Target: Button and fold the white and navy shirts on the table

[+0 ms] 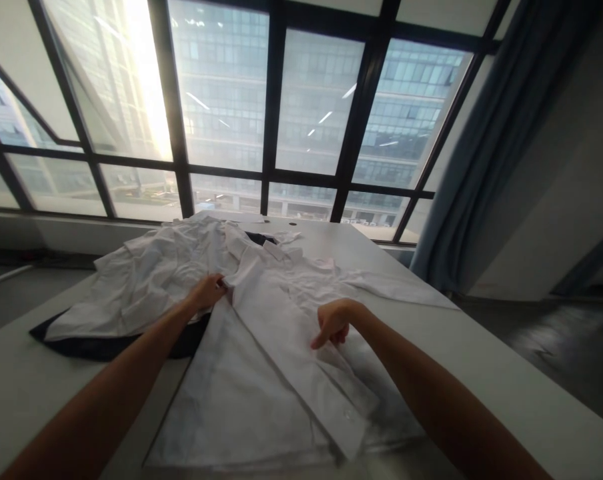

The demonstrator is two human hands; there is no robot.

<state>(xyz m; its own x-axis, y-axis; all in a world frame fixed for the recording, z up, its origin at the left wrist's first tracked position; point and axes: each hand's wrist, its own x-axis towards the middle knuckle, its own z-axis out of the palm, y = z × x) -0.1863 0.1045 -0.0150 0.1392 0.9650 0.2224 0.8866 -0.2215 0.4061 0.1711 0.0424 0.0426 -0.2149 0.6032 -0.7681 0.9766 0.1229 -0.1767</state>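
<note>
White shirt (281, 347) lies spread on the desk (481, 353), collar toward the window. My left hand (207, 292) pinches the shirt's front edge near the collar, grip closed on fabric. My right hand (334, 323) rests on the shirt front, fingers curled, can't tell if its grip holds cloth. Second white shirt (146, 280) crumpled just left, overlapping a dark garment (106, 347). Pale desk, big dark-framed window (276, 100) behind, blue curtain (486, 153) right.
</note>
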